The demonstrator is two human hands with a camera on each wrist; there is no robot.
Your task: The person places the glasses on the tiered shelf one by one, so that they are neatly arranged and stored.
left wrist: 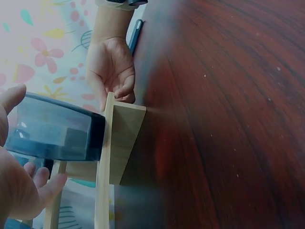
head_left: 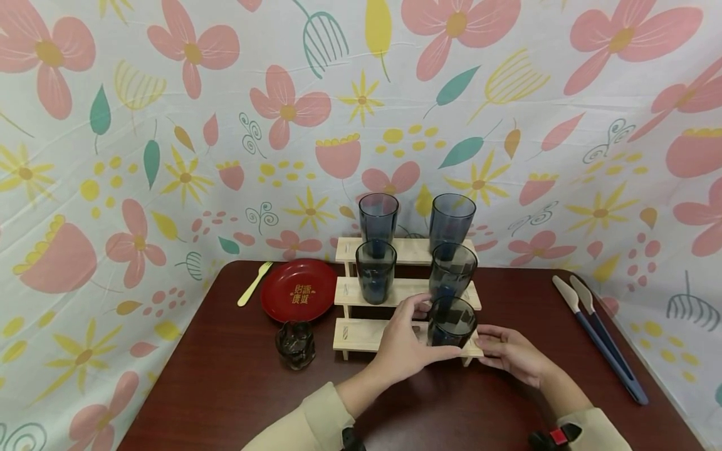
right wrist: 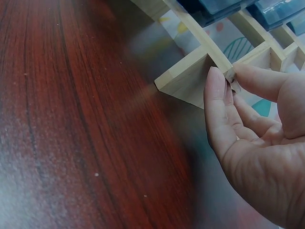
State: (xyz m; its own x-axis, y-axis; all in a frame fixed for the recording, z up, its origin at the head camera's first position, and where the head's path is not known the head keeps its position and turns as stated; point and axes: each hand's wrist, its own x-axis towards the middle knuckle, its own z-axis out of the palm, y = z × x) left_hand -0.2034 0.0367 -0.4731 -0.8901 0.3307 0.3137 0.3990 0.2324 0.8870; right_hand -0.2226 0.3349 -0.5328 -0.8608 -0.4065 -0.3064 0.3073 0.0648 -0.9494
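A three-tier wooden rack (head_left: 361, 335) stands on the table, bearing several dark tinted glasses. On the right end of its lowest tier sits one glass (head_left: 451, 322), upright. My left hand (head_left: 402, 347) is beside that glass, thumb in front and fingers behind, spread apart with a gap to the glass wall in the left wrist view. The right hand (head_left: 514, 356) pinches the right end of the lowest board (right wrist: 209, 43) between thumb and fingers. Two glasses stand on the middle tier, a left one (head_left: 375, 272) and a right one (head_left: 453, 269).
Another pair, a left glass (head_left: 378, 213) and a right glass (head_left: 452, 216), stands on the top tier. Left of the rack are a red plate (head_left: 276, 300), a small dark glass cup (head_left: 296, 347) and a pale yellow fork (head_left: 254, 285). Blue-handled tongs (head_left: 606, 344) lie at right.
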